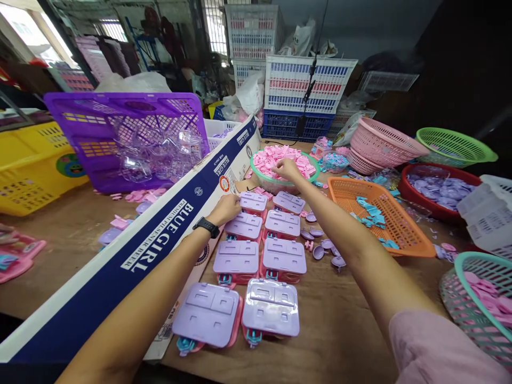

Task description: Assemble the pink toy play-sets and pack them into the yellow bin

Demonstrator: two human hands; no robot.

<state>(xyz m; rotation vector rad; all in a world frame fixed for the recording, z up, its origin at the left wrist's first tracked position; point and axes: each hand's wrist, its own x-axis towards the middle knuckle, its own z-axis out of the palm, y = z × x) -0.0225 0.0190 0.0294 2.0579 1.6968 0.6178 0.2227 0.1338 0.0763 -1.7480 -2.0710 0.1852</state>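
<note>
From the head camera, a worker's right hand (288, 169), fingertips pinched, meets pink pieces (272, 154) in a green basket; the left hand (226, 209) curls beside the rearmost left lavender-lidded box (253, 201), grips unclear. Likely light, stiff and slick, boxes suit side holds; latches (253, 337) face the worker, long axis uncertain.

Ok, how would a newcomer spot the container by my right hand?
Find the navy BLUE GIRL cardboard. Right of its far end, beyond the lilac-lidded boxes, sits a round green container under your right hand. Its pink pieces heap above the rim, unlike those in the mint basket at far right.
</note>
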